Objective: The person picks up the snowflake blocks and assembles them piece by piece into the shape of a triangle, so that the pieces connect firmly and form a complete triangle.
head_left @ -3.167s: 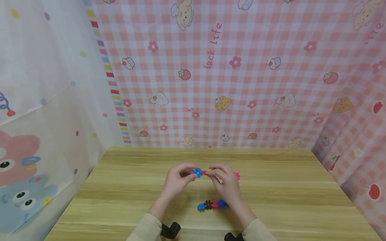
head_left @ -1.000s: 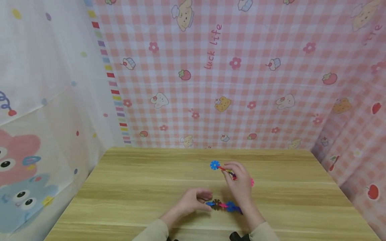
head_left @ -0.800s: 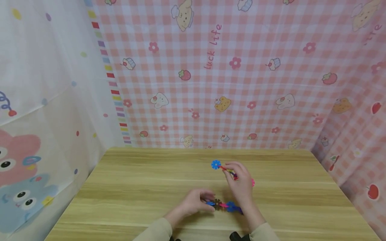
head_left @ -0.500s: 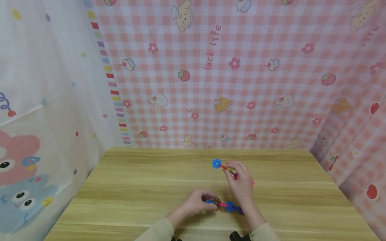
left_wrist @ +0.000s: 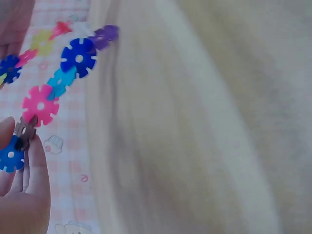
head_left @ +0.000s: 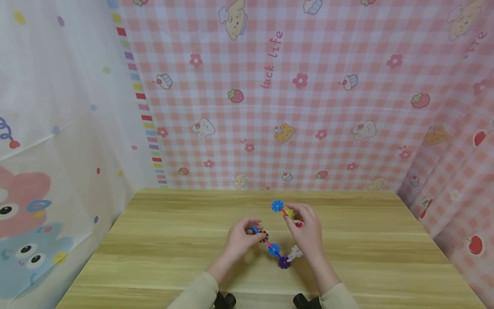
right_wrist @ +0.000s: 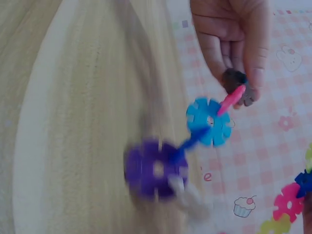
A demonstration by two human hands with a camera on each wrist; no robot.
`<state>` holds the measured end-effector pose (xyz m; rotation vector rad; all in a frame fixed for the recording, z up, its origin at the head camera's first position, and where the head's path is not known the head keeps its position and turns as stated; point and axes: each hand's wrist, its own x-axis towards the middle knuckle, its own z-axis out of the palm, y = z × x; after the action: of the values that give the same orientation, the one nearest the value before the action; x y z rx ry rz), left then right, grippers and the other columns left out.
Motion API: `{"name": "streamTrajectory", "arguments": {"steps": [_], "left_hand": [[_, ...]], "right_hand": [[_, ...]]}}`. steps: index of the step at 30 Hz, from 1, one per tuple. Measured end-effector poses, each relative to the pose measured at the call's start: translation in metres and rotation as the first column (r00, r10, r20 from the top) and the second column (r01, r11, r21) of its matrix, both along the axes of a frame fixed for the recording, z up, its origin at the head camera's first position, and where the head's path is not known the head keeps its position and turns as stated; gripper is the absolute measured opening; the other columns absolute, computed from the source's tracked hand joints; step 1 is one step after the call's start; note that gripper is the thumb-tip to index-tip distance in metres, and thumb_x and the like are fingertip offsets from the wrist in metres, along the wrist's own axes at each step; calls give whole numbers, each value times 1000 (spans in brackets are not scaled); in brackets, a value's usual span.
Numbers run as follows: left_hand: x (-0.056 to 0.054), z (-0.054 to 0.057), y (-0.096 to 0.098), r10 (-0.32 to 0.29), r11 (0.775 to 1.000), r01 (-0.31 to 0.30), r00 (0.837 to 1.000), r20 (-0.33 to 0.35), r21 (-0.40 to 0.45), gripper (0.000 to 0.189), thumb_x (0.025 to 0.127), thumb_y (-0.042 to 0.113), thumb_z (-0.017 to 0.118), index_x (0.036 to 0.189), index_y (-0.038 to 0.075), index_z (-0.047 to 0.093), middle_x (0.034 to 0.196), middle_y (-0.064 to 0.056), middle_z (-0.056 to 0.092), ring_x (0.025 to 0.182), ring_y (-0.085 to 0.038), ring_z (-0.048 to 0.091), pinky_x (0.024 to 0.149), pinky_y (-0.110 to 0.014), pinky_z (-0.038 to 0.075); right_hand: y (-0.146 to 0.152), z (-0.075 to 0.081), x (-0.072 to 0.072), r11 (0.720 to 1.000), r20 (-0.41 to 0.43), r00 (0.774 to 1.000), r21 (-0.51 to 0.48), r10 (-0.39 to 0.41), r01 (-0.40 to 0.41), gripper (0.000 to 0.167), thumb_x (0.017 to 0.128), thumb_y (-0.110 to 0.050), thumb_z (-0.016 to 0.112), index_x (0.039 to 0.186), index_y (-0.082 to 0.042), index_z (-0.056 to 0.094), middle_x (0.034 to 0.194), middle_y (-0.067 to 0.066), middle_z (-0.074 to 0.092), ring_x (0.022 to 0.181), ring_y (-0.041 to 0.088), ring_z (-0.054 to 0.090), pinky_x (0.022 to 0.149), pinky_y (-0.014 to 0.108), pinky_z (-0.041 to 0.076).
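Note:
Flat, notched snowflake discs are linked into chains. My left hand [head_left: 237, 240] pinches a chain end at the brown disc [head_left: 264, 236] and the blue disc beside it. From there a pink disc, a blue disc [head_left: 274, 249], a purple disc [head_left: 284, 262] and a white disc [head_left: 295, 252] hang in a sagging line toward my right wrist. My right hand [head_left: 308, 231] pinches a strand near a yellow disc [head_left: 289, 213], and another blue disc [head_left: 277, 206] sticks out past its fingertips. Whether both strands join behind the right hand is hidden.
A wood-grain table [head_left: 173, 231] lies beneath the hands. Behind it hangs a pink checked cloth [head_left: 262, 107], with a white printed cloth [head_left: 69, 128] at left. Black wrist devices [head_left: 225, 300] sit near both sleeve cuffs.
My left hand has left the upper blue disc, moved down to the lower chain's end, gripped it and lifted it up and left. The right hand has moved right, still holding its strand.

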<state>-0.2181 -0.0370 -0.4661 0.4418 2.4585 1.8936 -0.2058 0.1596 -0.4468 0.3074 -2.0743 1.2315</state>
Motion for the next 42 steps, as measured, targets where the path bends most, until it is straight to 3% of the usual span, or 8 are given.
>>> {"name": "streamTrajectory", "arguments": {"steps": [6, 12, 17, 21, 27, 42], "left_hand": [[-5, 12, -2, 70, 995, -71, 998, 4, 67, 35, 82, 3, 79, 113, -4, 63, 106, -16, 70, 94, -23, 67, 80, -27, 56], [-6, 21, -3, 68, 996, -65, 997, -36, 67, 35, 83, 5, 79, 116, 1, 68, 109, -17, 70, 93, -24, 68, 79, -25, 56], [-6, 23, -2, 71, 997, -68, 996, -49, 46, 36, 83, 4, 79, 118, 2, 69, 109, -19, 70, 93, -25, 68, 80, -26, 57], [-6, 21, -2, 66, 997, -64, 996, -59, 38, 38, 83, 2, 78, 120, 1, 69, 108, -20, 71, 91, -25, 69, 78, -26, 57], [-6, 21, -2, 47, 998, -45, 997, -55, 37, 39, 82, 4, 80, 119, 0, 69, 107, -19, 71, 90, -23, 69, 77, -25, 57], [-4, 22, 1, -51, 998, 50, 998, -47, -41, 35, 81, 10, 82, 114, 4, 73, 103, -10, 74, 87, -16, 68, 75, -26, 57]], "right_hand": [[-6, 0, 1, 990, 180, 979, -124, 91, -69, 33, 81, 8, 76, 112, 0, 68, 108, 17, 66, 88, 27, 66, 80, 32, 58], [-6, -4, -2, 982, 342, 927, -160, 152, -102, 40, 83, 6, 75, 120, -2, 66, 107, 13, 68, 90, 24, 63, 81, 29, 55], [-4, -7, -1, 973, 420, 882, -173, 213, -152, 41, 82, 6, 74, 122, 2, 64, 106, 12, 68, 92, 24, 62, 80, 27, 53], [-5, -8, 0, 968, 448, 861, -173, 241, -181, 36, 86, -3, 74, 120, 1, 65, 107, 10, 68, 91, 20, 61, 82, 28, 52], [-9, -3, -1, 970, 447, 868, -201, 214, -136, 23, 95, -15, 68, 115, -4, 70, 98, 5, 68, 87, 16, 60, 78, 25, 52], [-16, -2, -2, 963, 430, 882, -258, 191, -83, 8, 94, -7, 67, 100, -1, 68, 90, 7, 67, 83, 18, 59, 74, 24, 52]]}}
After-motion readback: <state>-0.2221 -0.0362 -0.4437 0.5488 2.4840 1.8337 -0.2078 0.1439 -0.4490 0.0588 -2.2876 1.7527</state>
